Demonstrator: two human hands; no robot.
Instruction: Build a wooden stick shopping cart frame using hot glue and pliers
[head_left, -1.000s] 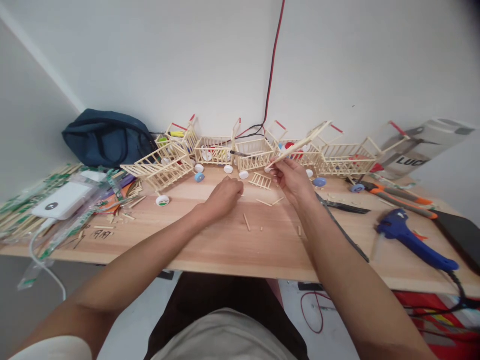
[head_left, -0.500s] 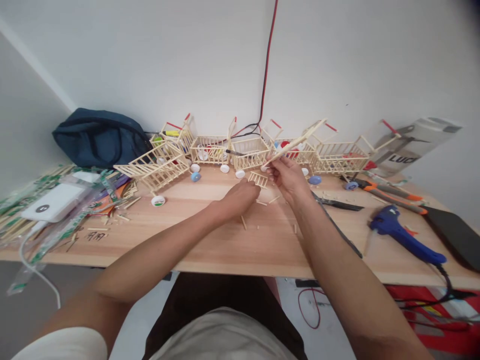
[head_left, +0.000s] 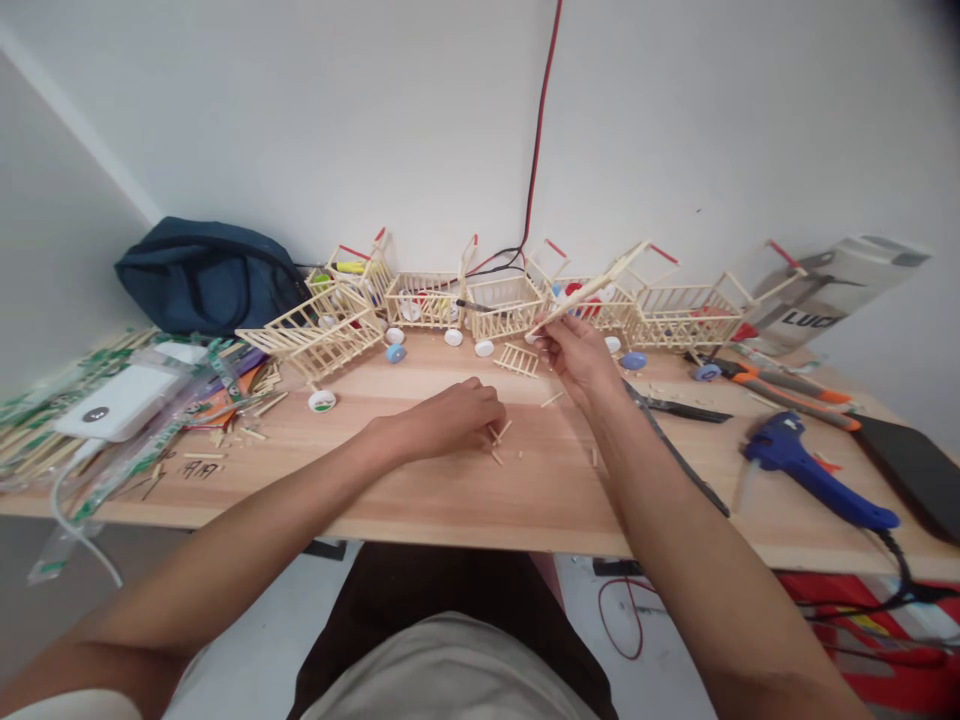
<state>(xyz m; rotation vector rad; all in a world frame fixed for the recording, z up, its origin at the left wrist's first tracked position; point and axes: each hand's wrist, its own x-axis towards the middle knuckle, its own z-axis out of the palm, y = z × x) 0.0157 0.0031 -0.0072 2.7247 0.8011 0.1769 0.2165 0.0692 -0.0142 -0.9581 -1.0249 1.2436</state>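
Note:
My left hand (head_left: pixel 461 418) is low over the tabletop, fingers curled together around a short wooden stick (head_left: pixel 505 431) that pokes out past the fingertips. Just below it another short stick (head_left: pixel 497 458) lies on the wood. My right hand (head_left: pixel 581 352) is raised further back, closed on long thin wooden sticks (head_left: pixel 600 282) that slant up to the right. Between the hands, a small ladder-like stick panel (head_left: pixel 517 359) lies flat. Behind stand several miniature stick shopping carts with bottle-cap wheels, among them a middle cart (head_left: pixel 504 305) and a tilted cart (head_left: pixel 322 335).
On the right lie a blue glue gun (head_left: pixel 817 470), orange-handled pliers (head_left: pixel 795 390), a black-bladed tool (head_left: pixel 686 409) and a black flat case (head_left: pixel 911 470). Bundled sticks, a white power bank (head_left: pixel 124 400) and a blue pouch (head_left: pixel 210 275) occupy the left. Wood scraps are scattered about.
My left hand has drawn back from beside the stick panel toward me and left, bringing a short stick along. My right hand stays in place with the long sticks.

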